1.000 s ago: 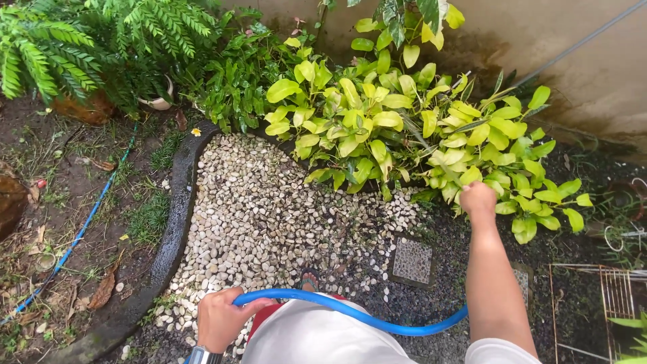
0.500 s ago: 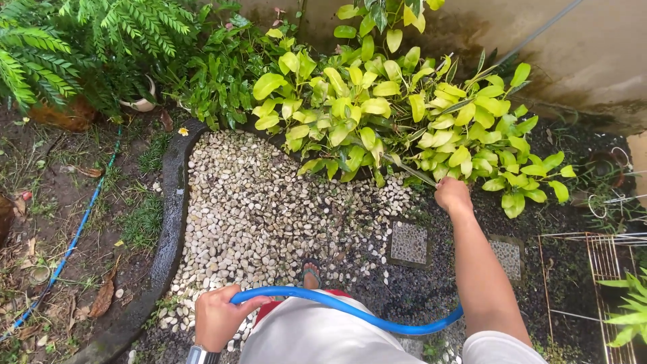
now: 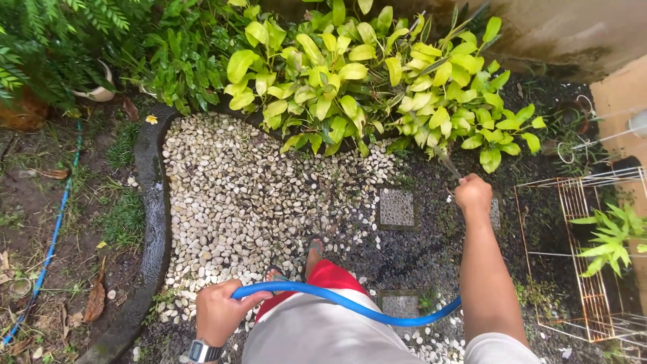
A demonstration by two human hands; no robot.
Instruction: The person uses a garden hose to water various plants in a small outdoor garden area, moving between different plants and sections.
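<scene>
Viewed from above, standing on a bed of pale pebbles [image 3: 249, 195] bordered on the left by a dark curved kerb [image 3: 151, 202]. Left hand [image 3: 219, 311], with a wristwatch [image 3: 202, 352] at the wrist, closed around a blue hose [image 3: 350, 307], fingers wrapped over it low in the frame, close to the body. Hose running from that grip rightward in a shallow downward arc across the front of the pale shorts [image 3: 323, 334], then passing out of sight behind the right forearm; long axis roughly left to right across the view. Right hand [image 3: 473, 194] extended forward and well apart from the left, shut in a fist on a thin grey rod [image 3: 446, 162] that slants up and left from the knuckles into the yellow-green leafy shrub [image 3: 377, 81]; cannot tell whether this rod is the hose's own nozzle end, the join being hidden by the arm. Rod tip lost among the lower leaves; no water visible. Right hand the nearer to the shrub, which lies ahead and slightly left of it; left hand the nearer to the hose's slack. Small square stepping tile [image 3: 396, 207] set just left of the right hand. Wire rack [image 3: 586, 249] at the right edge holding a spiky green plant [image 3: 606, 236]. Second thin blue line [image 3: 47, 249] lying on the soil far left, apart from both hands. Toes of a sandalled foot [image 3: 313, 249] showing on the pebbles above the shorts.
</scene>
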